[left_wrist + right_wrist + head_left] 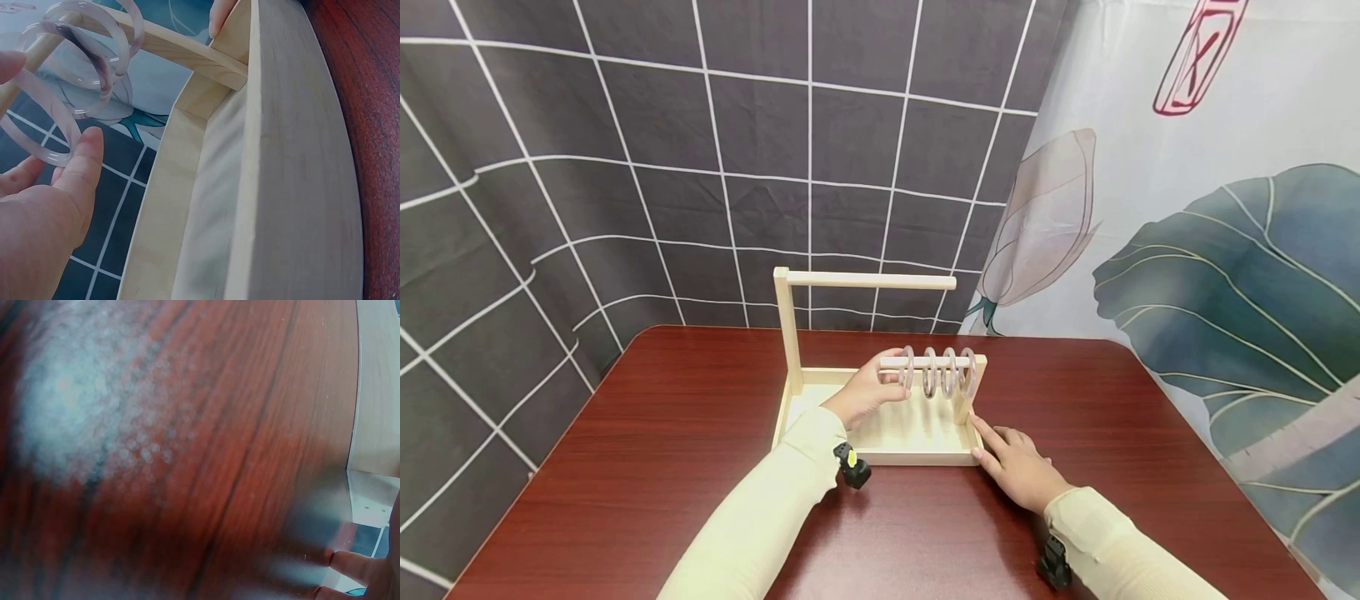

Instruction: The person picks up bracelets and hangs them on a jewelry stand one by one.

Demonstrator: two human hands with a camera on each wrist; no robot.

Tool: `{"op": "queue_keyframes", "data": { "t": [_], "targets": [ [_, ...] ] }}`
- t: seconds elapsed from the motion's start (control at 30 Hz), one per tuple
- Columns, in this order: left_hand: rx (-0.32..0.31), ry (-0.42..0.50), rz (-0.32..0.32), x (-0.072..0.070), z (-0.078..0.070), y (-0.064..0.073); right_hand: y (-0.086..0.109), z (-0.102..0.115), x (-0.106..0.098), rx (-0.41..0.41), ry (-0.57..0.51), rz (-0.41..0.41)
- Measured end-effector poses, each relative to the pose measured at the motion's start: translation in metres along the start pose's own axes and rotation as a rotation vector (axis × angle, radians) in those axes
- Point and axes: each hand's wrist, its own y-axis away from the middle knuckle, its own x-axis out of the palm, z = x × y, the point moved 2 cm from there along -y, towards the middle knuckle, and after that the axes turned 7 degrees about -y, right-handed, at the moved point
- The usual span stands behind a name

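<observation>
My left hand [867,392] is at the free left end of the lower rod of a pale wooden bangle stand [917,458]. Between its thumb and fingers it pinches the leftmost bangle [53,109], a translucent pinkish ring that still encircles the rod. Several similar bangles [967,375] hang along this rod toward its post, one with a dark streak. My right hand [1018,468] touches the right front corner of the stand's tray base, its fingers extended. Only some of its fingertips [350,564] show in the right wrist view.
An upper rod [872,281] juts rightward from the tall left post [788,333], bare of bangles. The stand sits on a red-brown wooden table [685,433]. Behind are a dark grid-patterned cloth [760,133] and a white curtain [1112,83] with lotus prints.
</observation>
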Motion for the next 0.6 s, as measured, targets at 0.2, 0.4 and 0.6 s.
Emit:
{"op": "queue_keyframes", "data": {
  "t": [0.2,0.4,0.6],
  "targets": [
    [-0.005,0.008,0.008,0.0004,-0.0001,-0.0003,-0.0001,0.0016,-0.0029,-0.015,-0.003,0.006],
    [-0.002,0.011,0.004,0.0003,-0.0013,0.0006,-0.0007,0.0021,-0.0053,-0.035,0.002,0.011],
    [-0.007,0.012,0.006,-0.0001,-0.0009,0.0010,-0.0007,0.0036,-0.0059,-0.046,-0.004,0.017]
  ]
}}
